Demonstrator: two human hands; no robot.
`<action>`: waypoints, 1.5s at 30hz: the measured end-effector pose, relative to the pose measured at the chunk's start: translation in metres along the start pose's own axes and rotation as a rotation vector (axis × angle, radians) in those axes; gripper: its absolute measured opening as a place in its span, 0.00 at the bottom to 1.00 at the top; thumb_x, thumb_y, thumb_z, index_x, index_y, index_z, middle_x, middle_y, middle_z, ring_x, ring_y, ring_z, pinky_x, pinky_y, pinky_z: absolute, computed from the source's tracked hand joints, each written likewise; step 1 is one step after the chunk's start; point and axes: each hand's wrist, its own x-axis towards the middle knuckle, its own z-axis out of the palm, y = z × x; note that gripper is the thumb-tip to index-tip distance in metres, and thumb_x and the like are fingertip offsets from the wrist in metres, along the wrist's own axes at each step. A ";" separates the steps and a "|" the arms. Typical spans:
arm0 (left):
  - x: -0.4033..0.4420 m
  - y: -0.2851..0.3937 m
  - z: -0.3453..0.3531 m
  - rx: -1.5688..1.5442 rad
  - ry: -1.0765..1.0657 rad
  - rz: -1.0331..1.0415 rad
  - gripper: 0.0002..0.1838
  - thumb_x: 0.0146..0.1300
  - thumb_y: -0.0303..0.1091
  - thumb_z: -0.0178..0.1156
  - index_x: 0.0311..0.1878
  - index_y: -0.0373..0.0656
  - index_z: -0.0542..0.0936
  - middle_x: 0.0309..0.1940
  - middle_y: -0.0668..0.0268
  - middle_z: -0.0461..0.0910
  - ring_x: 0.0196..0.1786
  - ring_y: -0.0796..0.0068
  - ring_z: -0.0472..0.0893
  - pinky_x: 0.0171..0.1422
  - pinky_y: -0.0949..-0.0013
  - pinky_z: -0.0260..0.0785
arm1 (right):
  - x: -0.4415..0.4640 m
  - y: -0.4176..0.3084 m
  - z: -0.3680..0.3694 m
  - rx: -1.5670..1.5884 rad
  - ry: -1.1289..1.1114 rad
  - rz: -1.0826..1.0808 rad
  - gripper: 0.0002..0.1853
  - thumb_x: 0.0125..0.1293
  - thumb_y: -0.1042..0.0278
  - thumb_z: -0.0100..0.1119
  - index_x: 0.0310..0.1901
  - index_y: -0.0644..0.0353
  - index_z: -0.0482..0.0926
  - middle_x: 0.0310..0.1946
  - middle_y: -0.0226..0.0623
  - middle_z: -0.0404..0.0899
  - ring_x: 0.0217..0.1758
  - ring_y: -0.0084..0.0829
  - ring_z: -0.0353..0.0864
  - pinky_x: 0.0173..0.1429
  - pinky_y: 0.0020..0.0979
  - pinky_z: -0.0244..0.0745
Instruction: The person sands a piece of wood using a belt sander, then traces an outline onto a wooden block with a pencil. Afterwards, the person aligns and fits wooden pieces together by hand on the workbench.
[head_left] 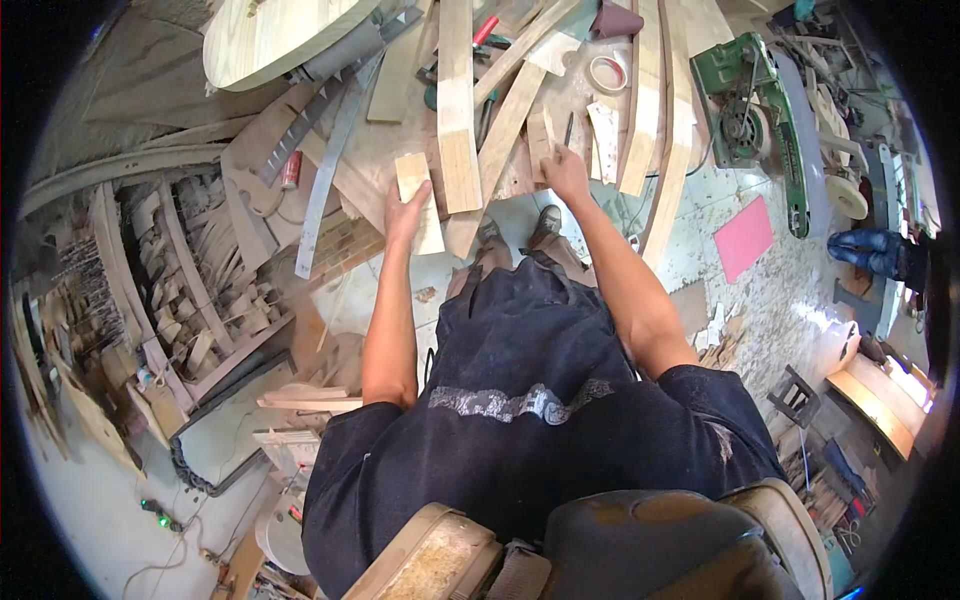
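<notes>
My left hand point(407, 207) grips a short, flat, pale wooden piece point(429, 225) near the front edge of the workbench point(385, 150). My right hand point(566, 172) is closed at the bench's front edge, beside a small wooden piece point(541, 133); a thin dark tool point(570, 127) rises from its fingers. Between my hands lies a long wooden strip point(457, 100), with another angled strip point(515, 120) next to it. A white cut piece point(604, 140) lies just right of my right hand.
Long wooden strips point(645, 95) overhang the bench on the right, near a tape roll point(608, 73). A green machine point(741, 120) stands farther right. At left are a metal ruler point(330, 180), a red can point(291, 170) and a scrap rack point(160, 290). A person's legs point(868, 254) show far right.
</notes>
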 end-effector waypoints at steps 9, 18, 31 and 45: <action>0.021 -0.006 0.011 0.124 0.019 0.048 0.33 0.62 0.45 0.69 0.67 0.39 0.74 0.57 0.53 0.84 0.59 0.58 0.83 0.65 0.60 0.71 | -0.052 0.010 -0.039 1.278 -0.277 0.372 0.23 0.72 0.67 0.45 0.65 0.68 0.69 0.59 0.43 0.78 0.59 0.35 0.81 0.66 0.40 0.75; 0.047 -0.028 0.030 0.251 0.091 0.154 0.29 0.64 0.39 0.67 0.66 0.40 0.74 0.58 0.48 0.81 0.62 0.50 0.80 0.68 0.54 0.68 | -0.071 0.019 -0.053 1.452 -0.352 0.257 0.22 0.72 0.69 0.46 0.64 0.67 0.71 0.56 0.42 0.81 0.56 0.34 0.83 0.61 0.38 0.81; 0.031 -0.023 0.022 0.122 0.113 0.152 0.37 0.61 0.34 0.70 0.70 0.31 0.69 0.60 0.42 0.79 0.62 0.51 0.81 0.67 0.56 0.71 | -0.075 -0.006 -0.060 1.520 -0.441 0.254 0.22 0.71 0.70 0.50 0.65 0.66 0.71 0.56 0.41 0.81 0.57 0.34 0.84 0.61 0.40 0.82; 0.041 -0.041 0.013 -0.102 0.018 0.067 0.26 0.65 0.31 0.64 0.65 0.34 0.75 0.49 0.54 0.87 0.50 0.67 0.86 0.57 0.65 0.74 | -0.085 -0.048 -0.067 1.044 -0.406 0.163 0.29 0.67 0.69 0.48 0.71 0.65 0.72 0.67 0.46 0.74 0.58 0.37 0.80 0.60 0.38 0.79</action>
